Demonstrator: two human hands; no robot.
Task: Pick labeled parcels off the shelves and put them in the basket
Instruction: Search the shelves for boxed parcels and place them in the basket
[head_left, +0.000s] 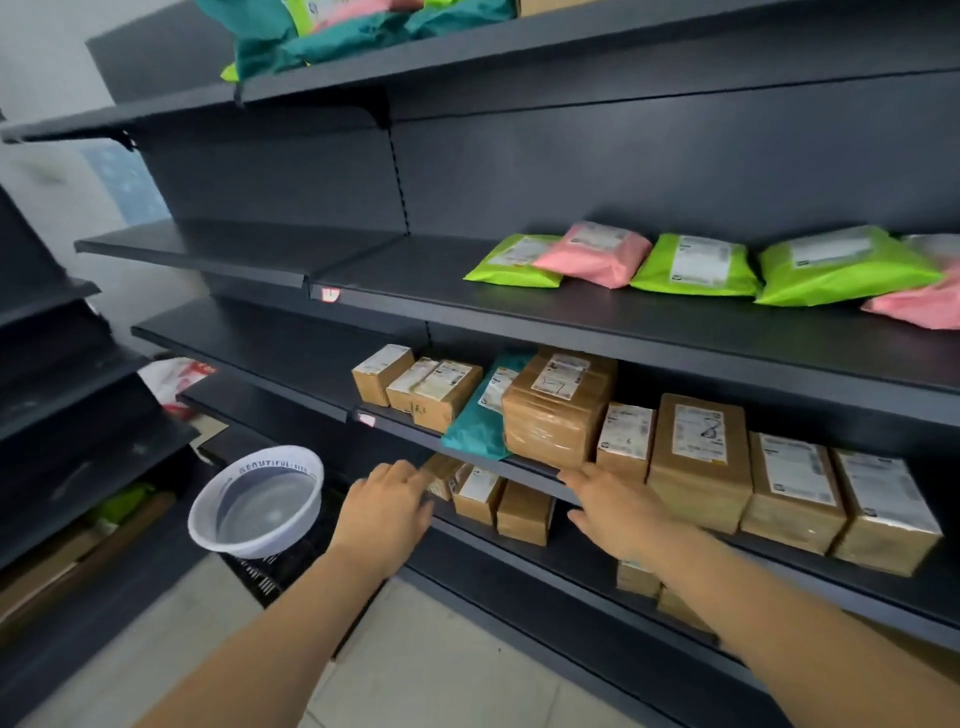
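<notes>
Both hands reach toward the shelving at lower centre of the frame. The left hand (387, 501) is loosely spread, fingers extended toward a group of small brown boxes (491, 496) on the lower shelf; it appears to touch the leftmost box, but no grip is closed. The right hand (613, 506) is also spread, palm down, at the front edge of the shelf above, just beside a large taped brown box (558, 410). It holds nothing.

The basket (257, 506), white and round, sits at lower left of the frame on a dark crate (270, 569). Its inside shows no parcels.

Stock remaining: a row of labelled brown boxes (789, 488) and one teal mailer (480, 415) across the middle shelf; green and pink mailers (696, 265) at right on the shelf above; more teal mailers (332, 36) at the top of the frame.

Assessment: the work stands at its start or near it. Nothing is in the basket, nothing is in hand, and every visible parcel is yet to be collected. The first grasp appears imminent, probably by the left hand.
</notes>
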